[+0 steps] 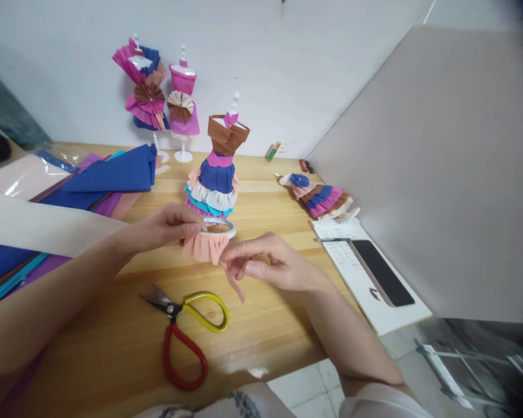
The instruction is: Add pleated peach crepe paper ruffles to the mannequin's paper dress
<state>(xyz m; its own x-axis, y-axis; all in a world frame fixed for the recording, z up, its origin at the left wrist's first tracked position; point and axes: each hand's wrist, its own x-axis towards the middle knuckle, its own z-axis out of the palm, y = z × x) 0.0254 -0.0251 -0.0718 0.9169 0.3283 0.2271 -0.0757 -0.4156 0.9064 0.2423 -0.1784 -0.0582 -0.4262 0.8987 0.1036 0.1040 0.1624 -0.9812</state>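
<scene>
While the white ring [232,228] with pleated peach paper [204,247] hangs mid-view above the table [261,325], a dressed doll form [220,148] stands behind at twelve o'clock; scissors [171,309] lie near seven, coloured sheets [108,174] at nine, partly blocked by the left forearm [76,284]. The left hand [168,227] pinches the ring's nine-o'clock side; the right hand [279,264], at four, pinches the paper's edge between thumb and fingertips.
</scene>
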